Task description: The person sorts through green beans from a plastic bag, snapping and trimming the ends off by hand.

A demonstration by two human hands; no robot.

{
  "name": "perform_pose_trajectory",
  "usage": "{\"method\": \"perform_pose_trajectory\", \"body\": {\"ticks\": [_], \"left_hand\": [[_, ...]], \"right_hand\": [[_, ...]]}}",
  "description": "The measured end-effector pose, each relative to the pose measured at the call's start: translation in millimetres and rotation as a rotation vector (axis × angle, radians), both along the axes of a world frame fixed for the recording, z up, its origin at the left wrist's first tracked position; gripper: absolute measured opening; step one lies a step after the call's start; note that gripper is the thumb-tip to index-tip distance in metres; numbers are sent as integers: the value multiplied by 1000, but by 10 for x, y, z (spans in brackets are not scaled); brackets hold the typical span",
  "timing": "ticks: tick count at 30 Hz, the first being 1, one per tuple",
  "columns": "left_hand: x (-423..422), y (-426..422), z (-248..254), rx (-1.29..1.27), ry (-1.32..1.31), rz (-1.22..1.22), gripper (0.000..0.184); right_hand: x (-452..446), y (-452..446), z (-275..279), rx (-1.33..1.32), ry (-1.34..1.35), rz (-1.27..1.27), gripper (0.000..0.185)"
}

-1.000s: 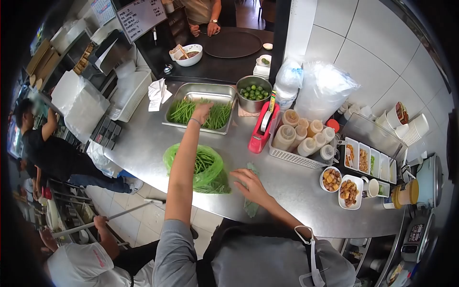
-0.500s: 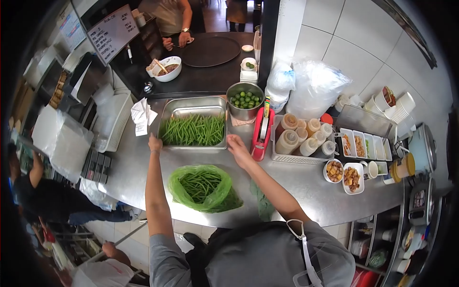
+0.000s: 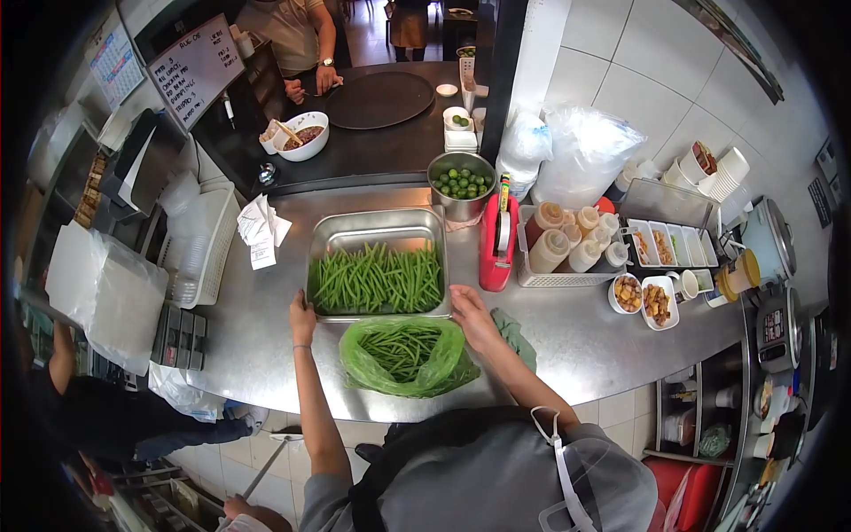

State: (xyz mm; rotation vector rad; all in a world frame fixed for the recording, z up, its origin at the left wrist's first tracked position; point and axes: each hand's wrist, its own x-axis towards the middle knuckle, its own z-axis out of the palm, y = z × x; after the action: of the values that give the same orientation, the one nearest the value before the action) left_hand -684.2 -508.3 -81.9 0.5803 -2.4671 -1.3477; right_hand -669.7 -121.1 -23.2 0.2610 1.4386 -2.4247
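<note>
A rectangular steel pan (image 3: pixel 377 222) holds a layer of cut green beans (image 3: pixel 379 277) on the counter. My left hand (image 3: pixel 302 319) grips its near left corner, fingers partly hidden by the rim. At the near right corner, my right hand (image 3: pixel 475 317) holds the pan's edge with its fingertips. Right up against the pan's front lies a green plastic bag (image 3: pixel 443 377), its mouth open, with more green beans (image 3: pixel 399 348) inside. A crumpled green cloth or bag (image 3: pixel 514 337) rests beside my right wrist.
Behind the pan stand a pot of small green limes (image 3: pixel 461 183) and a red tape dispenser (image 3: pixel 498 244). Squeeze bottles fill a white basket (image 3: pixel 567 277) on the right. A crumpled receipt (image 3: pixel 261 232) lies left. Across the pass, a person's hands are near a round tray (image 3: pixel 379 97).
The pan has slid toward me with both hands on it, away from the lime pot. Its front edge now meets the green bag. My view has shifted slightly.
</note>
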Motion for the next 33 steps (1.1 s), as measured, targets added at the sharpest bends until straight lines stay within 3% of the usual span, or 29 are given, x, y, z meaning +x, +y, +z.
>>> {"method": "perform_pose_trajectory", "body": {"ticks": [1, 2, 5, 12, 14, 16, 17, 18, 19, 20, 21, 22, 23, 25, 26, 29, 31, 32, 33], "left_hand": [[37, 135, 191, -10, 68, -24, 48], [121, 275, 391, 87, -68, -16, 49], [88, 193, -24, 2, 46, -78, 50], [160, 508, 113, 206, 63, -235, 51], [233, 696, 407, -442, -160, -217, 60], [434, 986, 716, -402, -99, -164, 65], [609, 1143, 840, -356, -53, -112, 70], [797, 1307, 990, -355, -56, -109, 70], [1007, 1468, 1136, -496, -77, -109, 72], [1192, 1546, 1205, -638, -100, -109, 75], [1342, 1555, 1211, -638, -110, -108, 75], [1478, 1561, 1206, -553, -229, -75, 75], [1586, 1559, 1181, -468, -339, -41, 75], [1777, 1411, 946, -479, -337, -95, 46], [1885, 1393, 912, -486, -328, -93, 46], [2031, 1530, 1268, 248, -175, -158, 14], [2088, 1566, 1281, 510, -45, -189, 19], [2097, 1582, 1298, 510, -47, -189, 19], [2093, 1597, 1321, 626, -14, -190, 19]], "right_hand": [[30, 33, -10, -27, 28, -5, 27], [59, 78, -14, -25, 30, -10, 27], [188, 166, 100, 2, -7, -48, 26], [252, 430, -74, 146, 97, -129, 27], [269, 433, 51, 188, 184, -122, 30], [348, 335, 183, 1019, 756, -342, 33], [402, 305, 285, 1019, 759, -341, 33], [475, 266, 400, 1040, 777, -164, 33], [535, 220, 466, 1056, 788, 18, 35], [563, 144, 487, 1053, 785, 27, 35], [581, 57, 503, 1233, 740, 163, 36], [604, 15, 501, 1409, 689, 301, 38], [607, 9, 492, 1406, 688, 300, 38], [568, -11, 483, 1510, 846, 231, 45], [539, 18, 454, 1507, 851, 221, 45], [471, 264, 286, 1523, 762, 238, 47], [517, 399, 199, 1433, 853, 384, 43], [546, 382, 138, 1433, 851, 384, 43], [575, 329, 108, 1226, 706, 344, 39]]}}
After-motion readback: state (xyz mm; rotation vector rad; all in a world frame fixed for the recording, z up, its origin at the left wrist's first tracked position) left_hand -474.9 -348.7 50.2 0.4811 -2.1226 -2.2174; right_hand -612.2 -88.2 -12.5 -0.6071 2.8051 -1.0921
